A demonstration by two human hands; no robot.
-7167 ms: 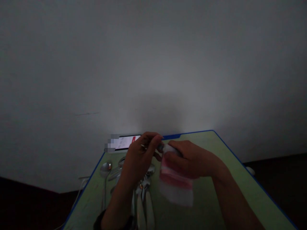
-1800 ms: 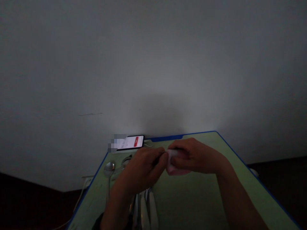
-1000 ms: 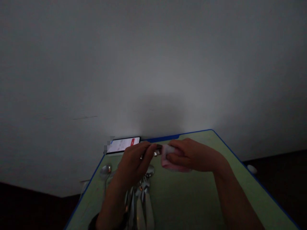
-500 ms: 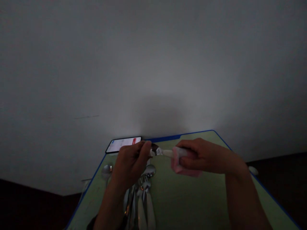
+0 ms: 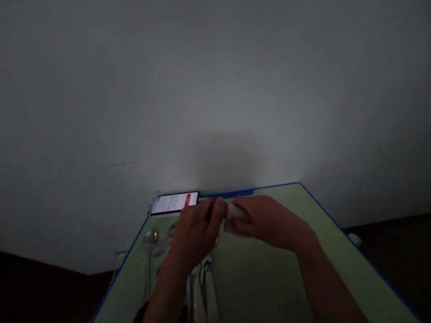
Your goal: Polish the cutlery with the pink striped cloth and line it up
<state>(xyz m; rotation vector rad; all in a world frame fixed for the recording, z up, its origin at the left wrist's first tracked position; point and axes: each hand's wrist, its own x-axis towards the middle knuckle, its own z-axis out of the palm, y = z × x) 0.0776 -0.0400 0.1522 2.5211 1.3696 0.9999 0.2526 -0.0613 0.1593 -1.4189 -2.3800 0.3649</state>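
Above the green tabletop [image 5: 269, 278], my left hand [image 5: 198, 224] is closed round the bowl end of a spoon, which is mostly hidden by the fingers. My right hand [image 5: 259, 220] grips a pale pink and white cloth [image 5: 234, 215] close against my left fingertips. The spoon's handle cannot be seen between the hands. Beneath and beside my left forearm lie several pieces of metal cutlery [image 5: 199, 296], some with pale handles. A separate spoon [image 5: 150, 240] rests to the left of them.
A phone with a lit screen [image 5: 171, 203] lies at the table's back left corner. Behind the table stands a grey wall [image 5: 229, 89]. Blue edging [image 5: 336, 226] runs round the tabletop. A white rounded object [image 5: 355, 239] shows beyond the right edge.
My right hand and the cloth have moved left, up against my left hand, covering the spoon's neck. My left hand has shifted slightly right, and more cutlery shows on its left.
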